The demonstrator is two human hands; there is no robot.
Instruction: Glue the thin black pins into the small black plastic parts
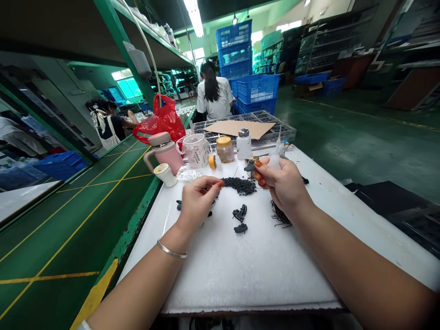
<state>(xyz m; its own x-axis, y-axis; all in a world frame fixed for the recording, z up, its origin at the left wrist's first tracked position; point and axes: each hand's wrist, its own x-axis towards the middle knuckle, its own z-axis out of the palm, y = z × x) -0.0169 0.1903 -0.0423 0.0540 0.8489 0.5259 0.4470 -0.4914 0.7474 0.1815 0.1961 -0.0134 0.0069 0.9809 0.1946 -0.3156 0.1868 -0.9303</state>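
Right hand (283,181): our grip pinches a dark piece (250,167) above the table (247,275).
Left hand (197,200): fingers curled near the black pile (240,185); we cannot tell whether this grip grasps anything.
Loose dark parts (241,228): on the table, between our hands.
Pink mug (165,149): beyond our left hand.

– Holding what in the right hand (283,181)?
– Pinching a small dark part (249,168) between thumb and fingers.
– And with the left hand (198,199)?
– Pressing thumb and forefinger together beside a pile of black rings (242,185); too small to tell whether gripping anything.
– Lying between the hands, nearer the wearer?
– Loose dark pieces (241,228).
– And beyond the left hand?
– A pink mug (168,153) and a yellow-lidded jar (225,153).
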